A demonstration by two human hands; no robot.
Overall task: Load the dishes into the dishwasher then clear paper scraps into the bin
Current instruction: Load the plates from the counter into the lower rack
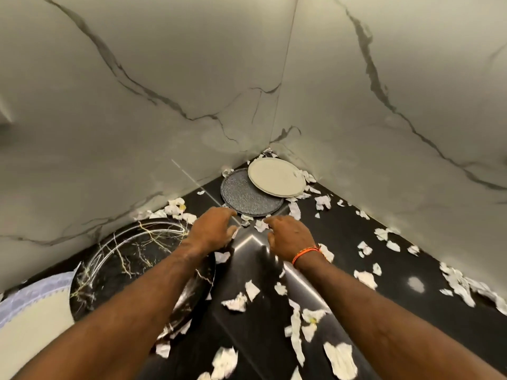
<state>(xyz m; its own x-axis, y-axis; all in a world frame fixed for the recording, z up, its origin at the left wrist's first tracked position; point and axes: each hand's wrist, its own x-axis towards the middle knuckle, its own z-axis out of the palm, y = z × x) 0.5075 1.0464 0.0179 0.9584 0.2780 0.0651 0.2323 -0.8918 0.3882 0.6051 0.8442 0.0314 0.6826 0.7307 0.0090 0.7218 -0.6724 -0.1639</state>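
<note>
Both hands reached toward the back corner. Left hand [212, 229] hovered with fingers loosely curled, gripping nothing that I could see. Right hand [290, 238], orange thread bracelet [306, 253] at its wrist, was likewise relaxed and empty, fingertips just short of the grey speckled plate [247, 197]. A cream plate [277, 176] overlapped that grey one, lying partly on its rim and tucked into the corner. The left forearm passed over a large black marbled plate [131, 267]; at the lower left edge sat a pale dish with a lilac scalloped border [35, 300], only partly in frame. Torn paper scraps [237, 301] lay scattered everywhere, some touching the plates. Dishwasher and bin were not in view.

Risks, as I judged them: pulling the grey plate first would likely tip or slide the cream one off, since it rests on top. Scraps wedged under the rims could make a grip slip on the glossy surface. The forearm dragging low might nudge the black plate. Walls close on two sides left little room for fingers behind the stack.

The black polished countertop [356, 272] showed a diagonal seam and glare spots. White marble-look wall panels [137, 91] with grey veins met in a corner. Lighting was dim and warm.
</note>
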